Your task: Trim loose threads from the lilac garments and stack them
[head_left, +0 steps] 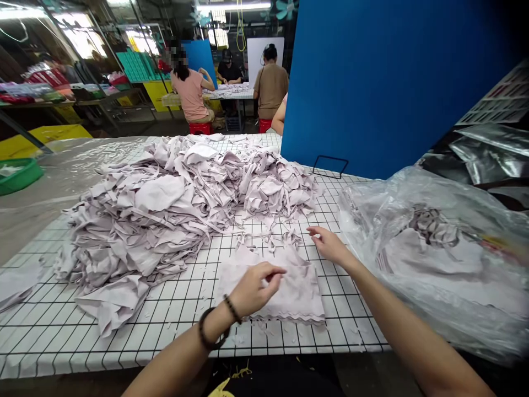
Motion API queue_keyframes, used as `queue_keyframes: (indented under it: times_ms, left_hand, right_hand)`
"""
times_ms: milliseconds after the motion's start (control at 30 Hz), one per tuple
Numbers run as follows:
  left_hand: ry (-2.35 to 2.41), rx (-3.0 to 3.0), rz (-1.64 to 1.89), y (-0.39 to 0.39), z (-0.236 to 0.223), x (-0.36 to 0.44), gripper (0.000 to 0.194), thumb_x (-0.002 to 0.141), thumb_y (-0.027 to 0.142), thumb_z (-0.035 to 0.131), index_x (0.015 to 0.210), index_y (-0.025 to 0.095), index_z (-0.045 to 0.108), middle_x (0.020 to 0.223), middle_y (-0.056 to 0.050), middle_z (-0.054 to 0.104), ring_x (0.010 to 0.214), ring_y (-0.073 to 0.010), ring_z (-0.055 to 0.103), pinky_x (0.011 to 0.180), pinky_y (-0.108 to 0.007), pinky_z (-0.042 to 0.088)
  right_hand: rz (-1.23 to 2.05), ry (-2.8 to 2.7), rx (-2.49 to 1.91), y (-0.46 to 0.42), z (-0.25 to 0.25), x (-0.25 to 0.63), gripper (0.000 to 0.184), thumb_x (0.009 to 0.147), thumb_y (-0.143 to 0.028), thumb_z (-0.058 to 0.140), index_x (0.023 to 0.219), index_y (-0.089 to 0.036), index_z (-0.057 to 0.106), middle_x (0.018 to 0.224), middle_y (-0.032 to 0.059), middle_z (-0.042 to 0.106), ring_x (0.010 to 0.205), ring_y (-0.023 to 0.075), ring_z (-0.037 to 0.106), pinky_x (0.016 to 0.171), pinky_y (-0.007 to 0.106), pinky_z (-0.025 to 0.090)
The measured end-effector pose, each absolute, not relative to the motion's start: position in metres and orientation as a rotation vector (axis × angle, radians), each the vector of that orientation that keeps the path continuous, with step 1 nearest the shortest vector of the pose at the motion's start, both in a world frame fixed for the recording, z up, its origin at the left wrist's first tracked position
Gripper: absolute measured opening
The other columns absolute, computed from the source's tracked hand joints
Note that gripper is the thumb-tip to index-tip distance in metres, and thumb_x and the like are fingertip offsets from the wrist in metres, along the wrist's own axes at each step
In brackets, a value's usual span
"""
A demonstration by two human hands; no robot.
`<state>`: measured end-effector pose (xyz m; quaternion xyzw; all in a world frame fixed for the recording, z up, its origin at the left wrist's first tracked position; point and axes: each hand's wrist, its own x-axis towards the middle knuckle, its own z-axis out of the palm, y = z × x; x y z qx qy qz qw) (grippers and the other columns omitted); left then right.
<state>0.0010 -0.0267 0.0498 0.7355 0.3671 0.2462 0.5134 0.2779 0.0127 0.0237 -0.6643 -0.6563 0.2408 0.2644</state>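
A pale lilac strappy garment, like a camisole (295, 286), lies flat on the table in front of me, its wavy hem toward me and its bunched straps at the far end. Over its left part hovers my left hand (254, 286), thumb and index finger a little apart with nothing between them; whether it touches the cloth I cannot tell. My right hand (329, 246) is just beyond the garment's upper right corner, fingers stretched out and holding nothing. A big heap of matching garments (161, 204) fills the table's left side, and a smaller heap (276, 184) sits behind the flat one.
The table (336, 331) has a white cover with black grid lines and small scraps on it. At right lies a clear plastic bag (397, 193) with garments inside. A blue board (372, 82) stands behind, near a black wire stand (330, 165). Several people sit further back.
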Motion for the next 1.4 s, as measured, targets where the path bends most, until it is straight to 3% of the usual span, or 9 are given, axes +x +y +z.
queue_keyframes:
  times_ms: [100, 300, 567, 700, 900, 1000, 1100, 1267, 1400]
  left_hand:
    - [0.685, 1.180, 0.461, -0.002, 0.026, 0.058, 0.039, 0.085, 0.038, 0.053, 0.115, 0.013, 0.057, 0.101, -0.014, 0.065, 0.077, -0.0175, 0.064, 0.075, -0.034, 0.050]
    - [0.678, 0.642, 0.497, 0.023, -0.011, 0.079, 0.048, 0.079, 0.028, 0.063, 0.121, 0.012, 0.045, 0.105, -0.017, 0.064, 0.087, -0.0195, 0.066, 0.085, -0.036, 0.048]
    - [0.612, 0.507, 0.436, 0.030, -0.009, 0.071, 0.056, 0.076, 0.022, 0.067, 0.125, 0.014, 0.041, 0.123, -0.021, 0.056, 0.104, -0.0226, 0.061, 0.098, -0.041, 0.040]
    - [0.621, 0.512, 0.427, 0.031, -0.014, 0.072, 0.052, 0.076, 0.019, 0.066, 0.123, 0.015, 0.043, 0.123, -0.020, 0.056, 0.107, -0.0225, 0.060, 0.098, -0.041, 0.040]
    - [0.618, 0.557, 0.445, 0.028, -0.020, 0.070, 0.043, 0.076, 0.015, 0.064, 0.117, 0.016, 0.050, 0.123, -0.017, 0.056, 0.109, -0.0216, 0.059, 0.097, -0.039, 0.042]
    - [0.617, 0.548, 0.443, 0.028, -0.019, 0.070, 0.050, 0.076, 0.014, 0.064, 0.122, 0.015, 0.046, 0.123, -0.018, 0.056, 0.108, -0.0216, 0.059, 0.097, -0.039, 0.042]
    - [0.611, 0.535, 0.434, 0.029, -0.016, 0.069, 0.057, 0.075, 0.013, 0.063, 0.128, 0.014, 0.040, 0.125, -0.019, 0.055, 0.108, -0.0220, 0.059, 0.097, -0.040, 0.042]
    - [0.605, 0.520, 0.416, 0.031, -0.013, 0.069, 0.062, 0.075, 0.016, 0.062, 0.131, 0.012, 0.036, 0.126, -0.020, 0.053, 0.108, -0.0226, 0.059, 0.097, -0.040, 0.042]
    - [0.600, 0.508, 0.416, 0.031, -0.014, 0.069, 0.061, 0.075, 0.018, 0.064, 0.130, 0.013, 0.036, 0.126, -0.020, 0.054, 0.107, -0.0226, 0.060, 0.095, -0.039, 0.042]
  right_hand:
    - [0.782, -1.964, -1.750, 0.067, 0.008, 0.277, 0.039, 0.078, -0.015, 0.051, 0.116, -0.019, 0.058, 0.097, 0.0059, 0.061, 0.082, 0.0162, 0.055, 0.079, 0.030, 0.044]
    - [1.049, -2.177, -1.685, 0.111, 0.012, 0.277, 0.012, 0.063, -0.021, 0.065, 0.074, -0.016, 0.065, 0.060, -0.0034, 0.050, 0.058, 0.0110, 0.044, 0.054, 0.022, 0.034]
    - [1.526, -2.201, -1.664, 0.115, 0.047, 0.305, 0.036, 0.049, -0.042, 0.077, 0.062, -0.017, 0.056, 0.052, -0.0065, 0.046, 0.052, 0.0087, 0.038, 0.049, 0.022, 0.028]
    - [1.535, -2.309, -1.788, 0.112, 0.073, 0.308, 0.026, 0.053, -0.036, 0.076, 0.064, -0.018, 0.061, 0.054, -0.0038, 0.054, 0.053, 0.0105, 0.044, 0.051, 0.024, 0.030]
    - [0.377, -2.214, -2.212, 0.111, 0.089, 0.294, 0.007, 0.069, -0.030, 0.066, 0.066, -0.023, 0.066, 0.069, 0.0028, 0.066, 0.069, 0.0198, 0.056, 0.059, 0.029, 0.032]
    - [0.127, -2.014, -2.200, 0.110, 0.076, 0.291, 0.014, 0.077, -0.034, 0.058, 0.078, -0.026, 0.069, 0.075, 0.0048, 0.068, 0.075, 0.0215, 0.059, 0.064, 0.030, 0.036]
    - [0.291, -1.739, -2.064, 0.110, 0.050, 0.291, 0.019, 0.078, -0.033, 0.054, 0.088, -0.025, 0.068, 0.078, 0.0042, 0.069, 0.077, 0.0206, 0.061, 0.068, 0.030, 0.041]
    - [1.003, -1.121, -1.529, 0.116, 0.020, 0.284, 0.029, 0.074, -0.031, 0.057, 0.099, -0.017, 0.060, 0.099, 0.0080, 0.068, 0.084, 0.0187, 0.065, 0.068, 0.029, 0.050]
    - [1.081, -0.990, -1.329, 0.120, 0.030, 0.274, 0.039, 0.072, -0.039, 0.064, 0.103, -0.016, 0.055, 0.105, 0.0113, 0.066, 0.083, 0.0191, 0.067, 0.073, 0.032, 0.052]
